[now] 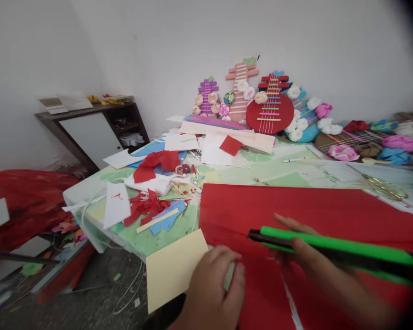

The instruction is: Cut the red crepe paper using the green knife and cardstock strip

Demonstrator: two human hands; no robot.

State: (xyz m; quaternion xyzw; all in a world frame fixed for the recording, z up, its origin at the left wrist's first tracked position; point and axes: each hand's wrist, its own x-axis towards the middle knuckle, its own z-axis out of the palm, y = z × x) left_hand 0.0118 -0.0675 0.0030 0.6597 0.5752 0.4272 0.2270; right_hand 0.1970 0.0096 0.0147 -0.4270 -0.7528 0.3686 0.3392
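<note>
A large red paper sheet point(296, 211) lies across the near part of the table. My right hand point(316, 270) is closed round a green and black utility knife point(330, 247), whose tip points left over the red sheet. My left hand point(213, 286) rests at the sheet's near left edge with its fingers curled down onto the paper. A cream card point(174, 268) lies just left of that hand and overhangs the table's corner.
Scraps of red, white and blue paper point(151, 201) litter the table's left side. Craft guitars with paper flowers point(261, 103) lean on the back wall. Scissors point(382, 185) lie at right. A dark shelf point(89, 123) stands at left, with a red cloth point(27, 201) below it.
</note>
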